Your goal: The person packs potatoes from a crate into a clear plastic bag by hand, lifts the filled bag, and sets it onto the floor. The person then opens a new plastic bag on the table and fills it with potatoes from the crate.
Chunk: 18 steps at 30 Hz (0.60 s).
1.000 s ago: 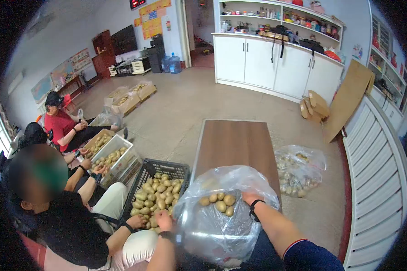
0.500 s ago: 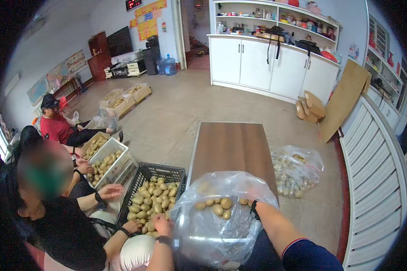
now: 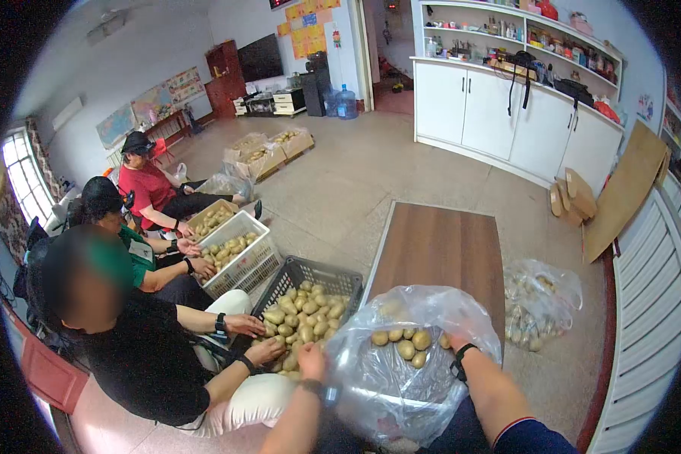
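Observation:
A clear plastic bag (image 3: 401, 386) stands open in front of me, against the near end of a brown table (image 3: 443, 250). Several round yellow-brown potatoes (image 3: 406, 349) lie inside it. My right hand (image 3: 455, 342) is in the bag's right side, its fingers closed around a potato (image 3: 445, 340). Over the near right edge of a black crate (image 3: 340, 280) filled with potatoes (image 3: 303, 314), my left hand (image 3: 311, 362) has its fingers bent together; what they hold, if anything, is hidden.
A co-worker in black (image 3: 136, 356) reaches into the same crate from the left. Two more people sit beyond, by a white crate (image 3: 261, 261) and a cardboard box (image 3: 212, 206). Filled clear bags (image 3: 541, 303) lie on the floor right of the table.
The view has swung left. My right hand has closed on a potato in the bag, while my left stays by the crate. The co-worker's raised hand has come down to the crate.

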Each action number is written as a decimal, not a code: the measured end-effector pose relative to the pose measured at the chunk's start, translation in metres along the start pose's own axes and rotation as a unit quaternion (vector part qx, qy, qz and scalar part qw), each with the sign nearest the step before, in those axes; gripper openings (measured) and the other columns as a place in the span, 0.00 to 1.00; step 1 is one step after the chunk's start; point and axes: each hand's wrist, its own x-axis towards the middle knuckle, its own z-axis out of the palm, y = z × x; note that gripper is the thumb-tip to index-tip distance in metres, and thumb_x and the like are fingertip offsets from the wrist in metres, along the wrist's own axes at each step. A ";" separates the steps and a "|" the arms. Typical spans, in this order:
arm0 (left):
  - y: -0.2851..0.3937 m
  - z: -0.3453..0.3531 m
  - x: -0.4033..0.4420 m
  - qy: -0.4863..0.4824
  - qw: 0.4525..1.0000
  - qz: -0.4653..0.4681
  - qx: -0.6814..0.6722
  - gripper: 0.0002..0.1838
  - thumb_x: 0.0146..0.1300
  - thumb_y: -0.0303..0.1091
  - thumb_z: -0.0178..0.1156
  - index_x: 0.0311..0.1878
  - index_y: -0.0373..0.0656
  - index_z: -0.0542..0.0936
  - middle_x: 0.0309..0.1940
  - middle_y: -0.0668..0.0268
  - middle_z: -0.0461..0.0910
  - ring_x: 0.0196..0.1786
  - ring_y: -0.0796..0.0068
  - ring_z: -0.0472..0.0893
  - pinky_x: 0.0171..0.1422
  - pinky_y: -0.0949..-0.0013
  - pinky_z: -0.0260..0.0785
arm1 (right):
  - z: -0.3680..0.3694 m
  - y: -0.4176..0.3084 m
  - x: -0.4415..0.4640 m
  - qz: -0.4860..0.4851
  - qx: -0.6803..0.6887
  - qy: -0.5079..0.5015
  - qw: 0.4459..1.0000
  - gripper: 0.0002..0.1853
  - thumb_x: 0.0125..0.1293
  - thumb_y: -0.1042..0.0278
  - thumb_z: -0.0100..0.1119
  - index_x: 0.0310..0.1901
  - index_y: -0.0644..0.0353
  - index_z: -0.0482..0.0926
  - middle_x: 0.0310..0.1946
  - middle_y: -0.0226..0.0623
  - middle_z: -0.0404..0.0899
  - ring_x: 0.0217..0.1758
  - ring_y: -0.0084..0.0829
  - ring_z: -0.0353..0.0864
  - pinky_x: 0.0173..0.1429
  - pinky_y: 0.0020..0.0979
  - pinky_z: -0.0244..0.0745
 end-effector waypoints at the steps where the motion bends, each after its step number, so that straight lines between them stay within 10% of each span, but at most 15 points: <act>1: -0.003 -0.001 0.004 -0.008 1.000 -0.002 0.009 0.12 0.64 0.33 0.54 0.48 0.40 0.72 0.28 0.65 0.74 0.23 0.73 0.74 0.23 0.69 0.67 | 0.000 -0.009 -0.003 -0.022 -0.041 0.000 0.999 0.29 0.62 0.43 0.53 0.57 0.56 0.76 0.62 0.49 0.71 0.66 0.51 0.68 0.70 0.45 0.59; 7: -0.003 -0.005 0.002 -0.027 1.000 -0.007 0.001 0.13 0.62 0.34 0.54 0.48 0.40 0.72 0.29 0.63 0.75 0.23 0.73 0.74 0.24 0.68 0.67 | 0.042 -0.002 -0.016 0.103 -0.228 0.090 0.964 0.30 0.58 0.39 0.53 0.54 0.54 0.79 0.57 0.46 0.76 0.62 0.51 0.71 0.69 0.53 0.55; 18: -0.007 -0.009 0.000 -0.026 0.999 0.028 0.012 0.12 0.61 0.34 0.55 0.46 0.39 0.72 0.29 0.61 0.76 0.23 0.73 0.74 0.24 0.68 0.67 | 0.078 0.010 -0.068 -0.070 -0.278 0.219 0.933 0.33 0.52 0.44 0.60 0.60 0.47 0.75 0.69 0.54 0.54 0.71 0.57 0.52 0.71 0.62 0.44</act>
